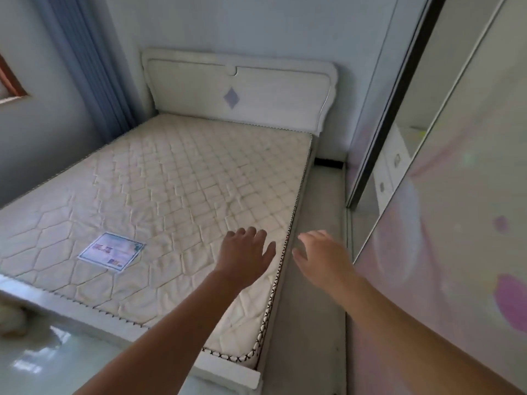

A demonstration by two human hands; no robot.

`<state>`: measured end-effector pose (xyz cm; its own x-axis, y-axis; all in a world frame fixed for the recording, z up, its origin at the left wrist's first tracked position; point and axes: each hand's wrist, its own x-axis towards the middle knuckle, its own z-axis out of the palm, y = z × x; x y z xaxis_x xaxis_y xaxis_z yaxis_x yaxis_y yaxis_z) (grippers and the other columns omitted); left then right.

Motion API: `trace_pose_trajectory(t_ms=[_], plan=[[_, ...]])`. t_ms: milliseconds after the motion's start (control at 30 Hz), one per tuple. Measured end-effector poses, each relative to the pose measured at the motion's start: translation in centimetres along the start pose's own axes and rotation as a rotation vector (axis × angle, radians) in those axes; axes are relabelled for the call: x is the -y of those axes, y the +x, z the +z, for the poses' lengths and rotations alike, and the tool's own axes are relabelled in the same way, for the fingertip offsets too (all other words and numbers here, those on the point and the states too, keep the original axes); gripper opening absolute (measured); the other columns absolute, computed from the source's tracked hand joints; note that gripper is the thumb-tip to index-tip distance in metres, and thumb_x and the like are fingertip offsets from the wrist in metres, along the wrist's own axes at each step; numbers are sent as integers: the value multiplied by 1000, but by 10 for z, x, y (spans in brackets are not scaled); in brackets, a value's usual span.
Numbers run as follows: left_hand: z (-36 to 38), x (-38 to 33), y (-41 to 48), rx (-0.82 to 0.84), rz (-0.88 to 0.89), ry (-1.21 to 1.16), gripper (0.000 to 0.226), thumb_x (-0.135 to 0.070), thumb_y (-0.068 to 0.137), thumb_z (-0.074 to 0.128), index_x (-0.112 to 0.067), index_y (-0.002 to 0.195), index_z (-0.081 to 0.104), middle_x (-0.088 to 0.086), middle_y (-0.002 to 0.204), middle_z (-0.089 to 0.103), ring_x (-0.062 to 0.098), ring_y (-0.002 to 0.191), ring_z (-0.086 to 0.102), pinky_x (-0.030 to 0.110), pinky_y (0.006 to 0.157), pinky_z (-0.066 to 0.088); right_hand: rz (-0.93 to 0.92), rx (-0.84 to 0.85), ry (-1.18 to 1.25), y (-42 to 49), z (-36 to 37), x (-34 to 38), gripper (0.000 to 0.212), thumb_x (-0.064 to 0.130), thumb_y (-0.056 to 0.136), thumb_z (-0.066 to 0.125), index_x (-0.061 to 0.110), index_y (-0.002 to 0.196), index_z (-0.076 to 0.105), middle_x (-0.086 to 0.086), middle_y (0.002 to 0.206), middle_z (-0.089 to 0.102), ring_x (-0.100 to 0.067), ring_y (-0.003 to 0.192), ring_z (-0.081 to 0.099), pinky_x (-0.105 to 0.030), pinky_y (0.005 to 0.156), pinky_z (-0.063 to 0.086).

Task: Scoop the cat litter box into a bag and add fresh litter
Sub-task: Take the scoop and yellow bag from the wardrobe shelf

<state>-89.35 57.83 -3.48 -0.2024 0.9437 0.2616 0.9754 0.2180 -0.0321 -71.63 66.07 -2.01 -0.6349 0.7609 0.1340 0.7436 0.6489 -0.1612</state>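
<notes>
You face a bed (228, 369) whose quilted mattress (176, 178) runs from the headboard (256, 92) toward you, with one printed label (111, 252) lying flat on it, far from the headboard.

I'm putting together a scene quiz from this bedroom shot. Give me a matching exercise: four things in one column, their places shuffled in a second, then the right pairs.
Column one:
1. left hand
2. right hand
3. label
4. curtain

Column two:
A. hangs to the left of the headboard
B. open, above the grey strip beside the wardrobe
C. lies flat on the mattress
D. open, above the mattress near its right edge

Pairs: 1-D, 2-B, 3-C, 4-A.
</notes>
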Motion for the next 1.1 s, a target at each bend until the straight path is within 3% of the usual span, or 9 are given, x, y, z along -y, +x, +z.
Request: trace_pose_trajectory(t_ms=[200, 367, 633, 767, 967, 1100], plan=[[23, -12, 78, -17, 105, -61, 57, -53, 96, 22, -18, 98, 66, 2, 88, 68, 27, 79, 66, 39, 74, 50, 102, -20, -55, 44, -1, -41, 39, 44, 99, 43, 17, 121, 61, 0, 121, 63, -21, 116, 52, -36, 93, 44], [44, -23, 146, -5, 133, -80, 61, -54, 94, 16, -19, 104, 64, 1, 95, 68, 25, 86, 65, 39, 80, 50, 143, -25, -76, 103, 3, -79, 42, 44, 99, 42, 16, 126, 59, -1, 123, 63, -22, 117, 52, -37, 95, 42], [103, -27, 290, 50, 77, -44, 66, -56, 93, 10, -20, 109, 63, -1, 101, 68, 24, 91, 64, 40, 84, 48, 109, 8, -46, 240, 34, -155, 39, 42, 99, 42, 17, 122, 60, 1, 120, 64, -21, 114, 54, -37, 92, 45], [137, -32, 370, 101, 36, -22, 57, -54, 99, 18, -20, 113, 61, 0, 106, 67, 23, 96, 63, 39, 87, 47, 85, 45, -32, 320, 48, -208, 39, 43, 100, 42, 17, 123, 60, 1, 119, 65, -20, 113, 55, -35, 91, 45], [149, -42, 470, 86, -4, -25, 54, -53, 100, 23, -18, 115, 62, 1, 105, 68, 23, 95, 63, 38, 85, 47, 71, 67, -4, 416, 48, -257, 38, 39, 99, 41, 15, 121, 61, -2, 117, 65, -22, 111, 54, -36, 89, 45], [150, -39, 515, 59, -16, 14, 60, -54, 97, 16, -20, 109, 63, -1, 101, 69, 22, 90, 64, 38, 83, 49, 49, 35, -11, 458, 39, -282, 37, 40, 99, 40, 16, 119, 61, 0, 116, 65, -20, 110, 55, -36, 89, 46]])
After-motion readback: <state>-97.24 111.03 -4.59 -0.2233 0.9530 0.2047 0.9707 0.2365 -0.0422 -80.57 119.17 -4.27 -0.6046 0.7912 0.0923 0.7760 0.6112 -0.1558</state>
